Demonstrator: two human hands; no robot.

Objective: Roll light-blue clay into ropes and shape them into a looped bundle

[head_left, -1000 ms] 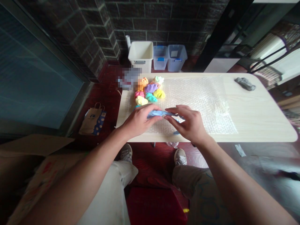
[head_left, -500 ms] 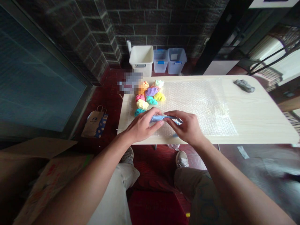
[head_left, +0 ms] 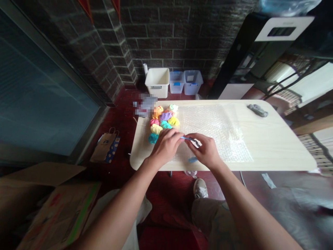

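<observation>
Over the table's near edge, my left hand and my right hand meet, fingers pinched. Between them they hold a thin blue packet with a shiny edge on the right; most of it is hidden by my fingers. Below my right hand, a small blue piece shows at the near edge of the bubble wrap. Beyond my left hand several coloured clay-like lumps lie clustered, among them a purple lump, a yellow lump, a pale yellow lump and a teal lump.
A grey crumpled lump lies on the right of the table. Behind stand a white bin and two clear boxes, one a clear box. A paper bag and an open carton are on the left.
My view has tilted up, so the table sits lower in the picture. My left hand has turned over the blue packet and come closer to my right; less of the packet shows.
</observation>
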